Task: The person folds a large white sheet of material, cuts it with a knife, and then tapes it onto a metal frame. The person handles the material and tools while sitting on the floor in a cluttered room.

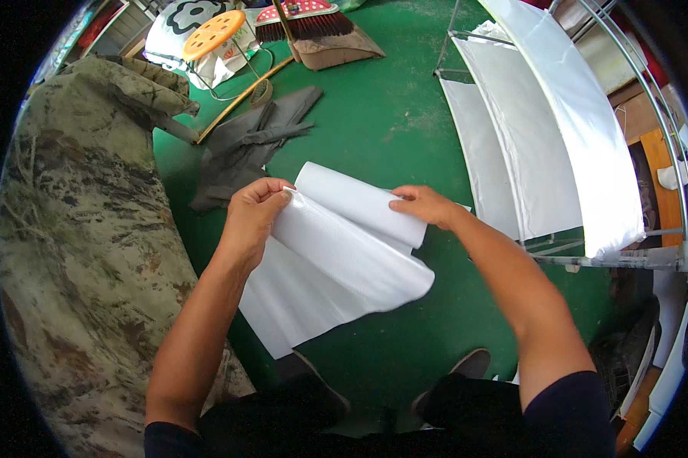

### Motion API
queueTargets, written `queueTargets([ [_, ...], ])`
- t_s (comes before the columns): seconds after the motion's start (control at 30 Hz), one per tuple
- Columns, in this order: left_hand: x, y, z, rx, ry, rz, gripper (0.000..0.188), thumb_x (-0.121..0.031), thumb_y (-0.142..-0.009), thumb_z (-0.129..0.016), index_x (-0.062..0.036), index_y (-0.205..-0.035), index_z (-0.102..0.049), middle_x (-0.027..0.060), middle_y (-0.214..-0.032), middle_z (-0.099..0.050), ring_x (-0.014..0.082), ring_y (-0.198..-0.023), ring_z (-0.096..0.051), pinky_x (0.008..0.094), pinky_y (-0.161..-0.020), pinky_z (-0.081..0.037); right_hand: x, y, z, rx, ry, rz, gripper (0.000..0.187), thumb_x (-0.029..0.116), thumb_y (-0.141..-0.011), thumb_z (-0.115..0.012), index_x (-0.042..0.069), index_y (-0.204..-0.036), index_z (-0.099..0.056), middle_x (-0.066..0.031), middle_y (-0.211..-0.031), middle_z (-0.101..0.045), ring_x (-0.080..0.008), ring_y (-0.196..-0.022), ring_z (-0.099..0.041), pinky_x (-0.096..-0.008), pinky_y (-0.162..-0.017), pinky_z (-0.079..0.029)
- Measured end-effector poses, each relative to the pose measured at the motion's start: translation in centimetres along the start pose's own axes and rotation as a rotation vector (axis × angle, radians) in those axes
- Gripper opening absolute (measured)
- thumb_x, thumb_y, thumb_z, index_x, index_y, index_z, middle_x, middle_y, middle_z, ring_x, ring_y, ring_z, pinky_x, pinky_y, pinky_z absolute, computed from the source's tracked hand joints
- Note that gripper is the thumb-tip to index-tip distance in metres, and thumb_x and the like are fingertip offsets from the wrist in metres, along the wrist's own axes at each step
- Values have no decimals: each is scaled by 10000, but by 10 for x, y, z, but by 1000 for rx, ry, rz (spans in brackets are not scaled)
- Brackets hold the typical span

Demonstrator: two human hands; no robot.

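Between my hands is a roll of white sheet material [359, 200], partly unrolled, with a loose flap hanging toward my feet. Its kind, liner or plastic sheet, is not plain. My left hand [256, 210] pinches the sheet's edge at the left end of the roll, thumb on top. At the roll's right end, my right hand [423, 205] is closed on it, thumb and fingers gripping the rim. The roll is tilted, its left end farther from me, and the flap spreads below it in soft folds.
At right stands a metal rack [445, 46] with white sheet-covered shelves [554, 114]. A camouflage cloth [84, 229] covers something at left. On the green floor [390, 114] lie dark grey cloth [260, 137], a dustpan [340, 49], a red brush [298, 19] and an orange-topped stool [213, 34].
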State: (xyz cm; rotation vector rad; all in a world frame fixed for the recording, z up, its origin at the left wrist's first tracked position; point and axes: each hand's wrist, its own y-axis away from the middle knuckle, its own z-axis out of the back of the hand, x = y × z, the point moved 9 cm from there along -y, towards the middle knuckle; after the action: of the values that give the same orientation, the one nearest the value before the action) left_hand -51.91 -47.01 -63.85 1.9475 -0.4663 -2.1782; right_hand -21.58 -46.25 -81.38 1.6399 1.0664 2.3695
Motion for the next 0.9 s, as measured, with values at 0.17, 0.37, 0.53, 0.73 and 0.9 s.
queueTargets([
  [0.17, 20, -27, 11, -67, 25, 75, 94, -93, -972, -645, -57, -1027, -712, -36, -862, -644, 60, -736, -548, 233, -669, -429, -15, -27, 10, -254, 53, 75, 529, 367, -910, -754, 23, -1301, -661, -189, -1272, -681, -284, -1160, -653, -373, -989, -514],
  [0.37, 12, -38, -11, -14, 3, 17, 97, -92, -970, -649, -49, -1028, -713, -30, -871, -651, 64, -745, -552, 237, -674, -437, -51, 60, 22, -637, 254, 140, 244, 205, -944, -665, -3, -1071, -669, -150, -1044, -702, -277, -944, -681, -414, -849, -556],
  [0.53, 17, -40, -4, -33, -39, 42, 92, -69, -966, -650, -35, -1016, -719, -20, -887, -664, 62, -780, -570, 228, -706, -451, -96, 141, -104, 54, -493, -339, 479, 60, -849, -716, 44, -1316, -606, -135, -1244, -657, -264, -1094, -644, -418, -853, -589],
  [0.73, 13, -54, -9, -39, -64, 42, 97, -68, -970, -644, -30, -1018, -719, -15, -891, -665, 63, -786, -576, 218, -717, -456, -68, 111, -173, 71, -739, -204, 412, 256, -968, -721, 22, -1295, -627, -98, -1232, -684, -206, -1061, -649, -371, -903, -542],
  [0.9, -3, -69, 3, -60, -37, 33, 99, -120, -981, -651, -65, -1030, -717, -48, -860, -651, 49, -698, -533, 233, -582, -380, -34, 125, -138, 35, -976, -69, 370, 248, -1039, -631, 21, -1330, -609, -87, -1285, -675, -214, -1169, -640, -413, -1037, -501],
])
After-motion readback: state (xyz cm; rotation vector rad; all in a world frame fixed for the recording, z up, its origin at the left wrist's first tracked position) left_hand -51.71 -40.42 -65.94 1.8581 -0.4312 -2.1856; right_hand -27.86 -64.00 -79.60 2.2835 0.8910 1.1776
